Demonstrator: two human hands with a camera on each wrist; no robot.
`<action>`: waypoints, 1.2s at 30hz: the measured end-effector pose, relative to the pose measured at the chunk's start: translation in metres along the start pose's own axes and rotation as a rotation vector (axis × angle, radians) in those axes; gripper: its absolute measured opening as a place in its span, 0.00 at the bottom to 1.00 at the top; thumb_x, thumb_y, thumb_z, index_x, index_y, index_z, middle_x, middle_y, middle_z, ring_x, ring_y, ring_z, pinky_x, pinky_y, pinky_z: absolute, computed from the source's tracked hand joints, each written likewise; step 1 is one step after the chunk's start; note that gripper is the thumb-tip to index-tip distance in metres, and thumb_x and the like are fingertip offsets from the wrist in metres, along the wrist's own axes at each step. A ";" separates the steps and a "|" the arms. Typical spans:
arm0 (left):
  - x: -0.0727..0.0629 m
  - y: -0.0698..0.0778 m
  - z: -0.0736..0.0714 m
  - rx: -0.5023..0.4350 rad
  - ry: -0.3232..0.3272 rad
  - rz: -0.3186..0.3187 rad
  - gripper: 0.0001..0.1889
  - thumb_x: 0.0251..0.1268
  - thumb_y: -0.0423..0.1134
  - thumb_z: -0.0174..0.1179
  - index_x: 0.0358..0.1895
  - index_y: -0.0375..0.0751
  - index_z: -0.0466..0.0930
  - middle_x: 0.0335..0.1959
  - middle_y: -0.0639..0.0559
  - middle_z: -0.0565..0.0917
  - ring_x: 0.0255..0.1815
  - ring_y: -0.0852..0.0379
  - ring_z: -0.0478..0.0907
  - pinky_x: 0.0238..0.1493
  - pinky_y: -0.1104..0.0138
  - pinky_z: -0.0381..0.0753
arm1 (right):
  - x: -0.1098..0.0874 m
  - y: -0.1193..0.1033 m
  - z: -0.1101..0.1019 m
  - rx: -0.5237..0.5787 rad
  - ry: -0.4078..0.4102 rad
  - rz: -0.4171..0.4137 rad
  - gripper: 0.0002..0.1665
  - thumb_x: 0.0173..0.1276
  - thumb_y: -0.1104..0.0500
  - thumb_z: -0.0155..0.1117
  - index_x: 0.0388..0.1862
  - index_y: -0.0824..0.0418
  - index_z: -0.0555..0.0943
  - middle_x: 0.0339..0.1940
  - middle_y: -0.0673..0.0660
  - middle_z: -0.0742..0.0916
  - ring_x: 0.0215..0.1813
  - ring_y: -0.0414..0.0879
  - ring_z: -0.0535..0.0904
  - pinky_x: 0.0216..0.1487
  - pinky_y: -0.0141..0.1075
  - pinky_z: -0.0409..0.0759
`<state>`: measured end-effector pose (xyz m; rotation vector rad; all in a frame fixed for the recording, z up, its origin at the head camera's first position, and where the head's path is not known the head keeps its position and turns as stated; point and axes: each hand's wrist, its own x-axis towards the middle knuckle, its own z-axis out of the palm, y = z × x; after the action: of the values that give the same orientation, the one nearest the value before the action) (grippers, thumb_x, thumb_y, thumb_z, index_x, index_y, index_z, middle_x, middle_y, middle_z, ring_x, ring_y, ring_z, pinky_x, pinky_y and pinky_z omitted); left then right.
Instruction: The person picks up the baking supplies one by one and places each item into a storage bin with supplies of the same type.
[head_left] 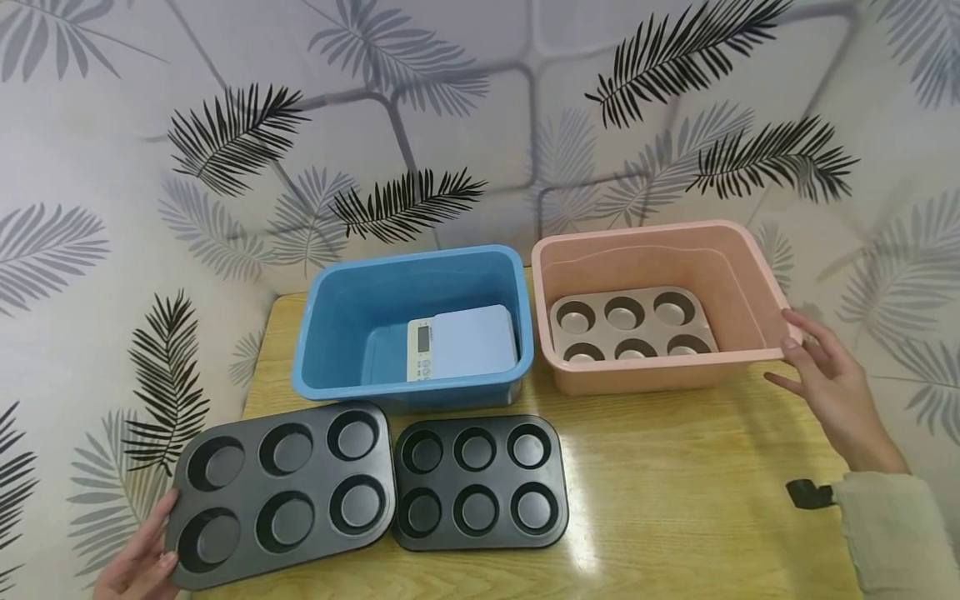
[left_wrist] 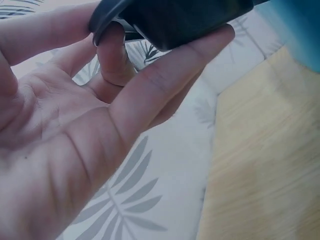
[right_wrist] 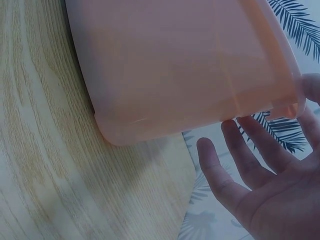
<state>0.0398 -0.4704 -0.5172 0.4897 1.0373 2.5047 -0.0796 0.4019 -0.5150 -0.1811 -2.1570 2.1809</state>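
In the head view my left hand grips the left edge of a large dark muffin pan. The left wrist view has fingers beneath the pan, which is lifted off the table at that end. Its right edge meets a smaller dark muffin pan lying on the table. At the right, my right hand pinches the rim of a pink plastic bin near its front right corner. Fingertips touch the outer wall of the bin in the right wrist view. A beige muffin pan lies inside.
Left of the pink bin stands a blue plastic bin holding a white kitchen scale. Both bins are at the back of the wooden table, against a leaf-patterned covering. A black strap end sticks out from the right sleeve.
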 end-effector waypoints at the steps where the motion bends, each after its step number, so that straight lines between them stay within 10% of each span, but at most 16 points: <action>1: 0.003 -0.001 0.001 0.005 -0.003 0.008 0.41 0.82 0.14 0.20 0.91 0.47 0.50 0.87 0.49 0.68 0.83 0.47 0.72 0.76 0.53 0.77 | 0.000 0.000 0.000 0.001 0.005 0.000 0.34 0.89 0.57 0.56 0.89 0.46 0.66 0.93 0.47 0.58 0.60 0.29 0.77 0.49 0.23 0.88; 11: 0.023 -0.013 0.010 -0.112 -0.132 -0.024 0.42 0.80 0.14 0.15 0.92 0.47 0.45 0.90 0.49 0.61 0.87 0.47 0.65 0.81 0.52 0.71 | 0.001 0.000 0.000 -0.006 0.025 0.014 0.35 0.88 0.57 0.58 0.89 0.47 0.66 0.92 0.50 0.60 0.60 0.28 0.78 0.49 0.23 0.88; 24: 0.044 -0.027 0.031 0.085 0.020 0.078 0.41 0.80 0.13 0.22 0.91 0.44 0.52 0.84 0.44 0.72 0.80 0.47 0.76 0.71 0.53 0.81 | 0.001 0.001 -0.002 -0.027 0.035 0.018 0.34 0.88 0.55 0.58 0.89 0.45 0.66 0.92 0.49 0.61 0.59 0.27 0.79 0.48 0.23 0.88; 36: 0.112 -0.054 0.066 -0.045 0.032 0.230 0.39 0.80 0.15 0.19 0.91 0.40 0.45 0.87 0.42 0.66 0.84 0.46 0.71 0.73 0.54 0.81 | 0.001 0.000 -0.001 0.072 0.018 -0.004 0.34 0.87 0.58 0.58 0.88 0.49 0.67 0.88 0.53 0.66 0.61 0.31 0.80 0.48 0.28 0.90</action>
<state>-0.0156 -0.3426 -0.4934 0.5874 0.9837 2.7386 -0.0808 0.4030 -0.5156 -0.1916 -2.0635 2.2415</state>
